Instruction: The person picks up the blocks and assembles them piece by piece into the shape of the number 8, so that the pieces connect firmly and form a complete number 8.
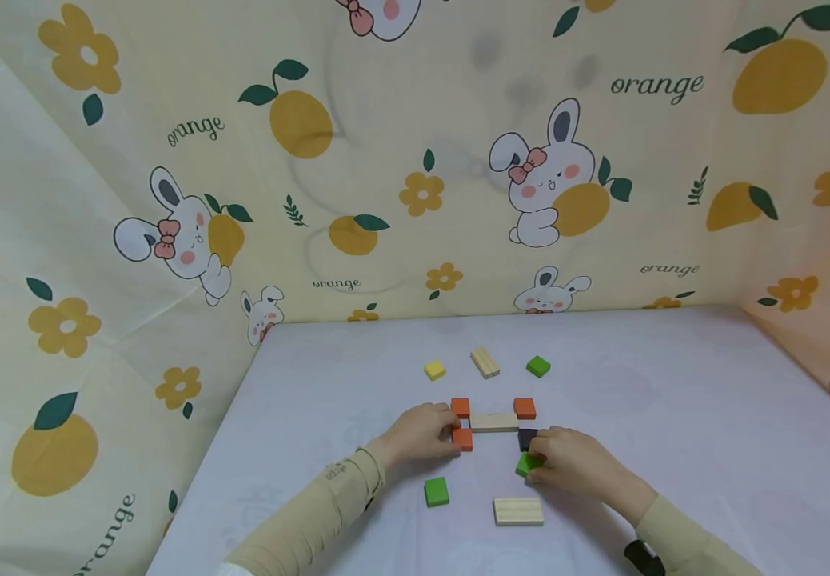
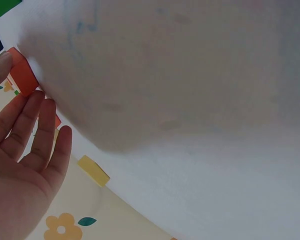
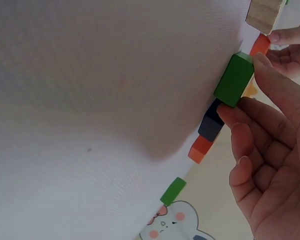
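Note:
My left hand (image 1: 422,432) pinches the nearer of two orange blocks (image 1: 463,440) at the left end of a plain wooden block (image 1: 494,422). In the left wrist view its thumb and forefinger lie on opposite ends of that orange block (image 2: 24,72). Between the thumb and forefinger of my right hand (image 1: 579,462) is a green block (image 1: 526,464). It stands just in front of a black block (image 1: 527,438), partly covered by the fingers. The right wrist view has the green block (image 3: 234,79) close to the black block (image 3: 211,121). Another orange block (image 1: 524,409) sits behind the black one.
Behind the arrangement lie a yellow block (image 1: 434,370), a wooden block (image 1: 485,362) and a green block (image 1: 539,366). Nearer the front are another green block (image 1: 436,492) and a pale wooden block (image 1: 519,512). A printed cloth (image 1: 386,184) rises behind the white table (image 1: 343,360).

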Demonstrator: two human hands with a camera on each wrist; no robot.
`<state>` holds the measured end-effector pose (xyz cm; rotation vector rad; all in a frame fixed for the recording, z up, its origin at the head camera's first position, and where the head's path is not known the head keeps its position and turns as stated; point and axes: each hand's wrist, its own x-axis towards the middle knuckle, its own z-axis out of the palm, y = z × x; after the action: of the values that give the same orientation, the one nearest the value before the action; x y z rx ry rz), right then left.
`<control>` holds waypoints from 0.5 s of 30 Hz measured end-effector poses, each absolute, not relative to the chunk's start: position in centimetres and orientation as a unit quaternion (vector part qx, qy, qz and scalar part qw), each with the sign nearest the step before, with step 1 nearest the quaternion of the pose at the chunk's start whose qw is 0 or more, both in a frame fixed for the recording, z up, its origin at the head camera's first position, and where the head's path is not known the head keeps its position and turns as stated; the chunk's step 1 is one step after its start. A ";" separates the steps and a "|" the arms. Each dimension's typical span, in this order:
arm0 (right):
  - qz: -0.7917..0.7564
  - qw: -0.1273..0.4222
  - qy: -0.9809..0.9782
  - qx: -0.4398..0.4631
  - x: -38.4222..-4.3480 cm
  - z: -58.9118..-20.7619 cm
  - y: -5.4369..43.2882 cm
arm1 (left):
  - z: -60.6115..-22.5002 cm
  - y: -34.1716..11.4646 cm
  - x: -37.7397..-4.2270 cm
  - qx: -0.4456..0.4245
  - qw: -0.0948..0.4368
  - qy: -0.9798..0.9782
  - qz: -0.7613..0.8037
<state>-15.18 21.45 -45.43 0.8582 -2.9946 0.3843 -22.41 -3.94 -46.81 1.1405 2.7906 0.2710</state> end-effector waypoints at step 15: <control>0.112 0.022 -0.952 0.283 -15.1 -45.6 21.5 | -46.8 -4.0 -22.2 0.374 0.058 0.921 0.092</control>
<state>-15.12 21.50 -45.61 0.8758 -2.9518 0.3471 -22.18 -4.01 -46.79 1.1348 2.7913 0.2794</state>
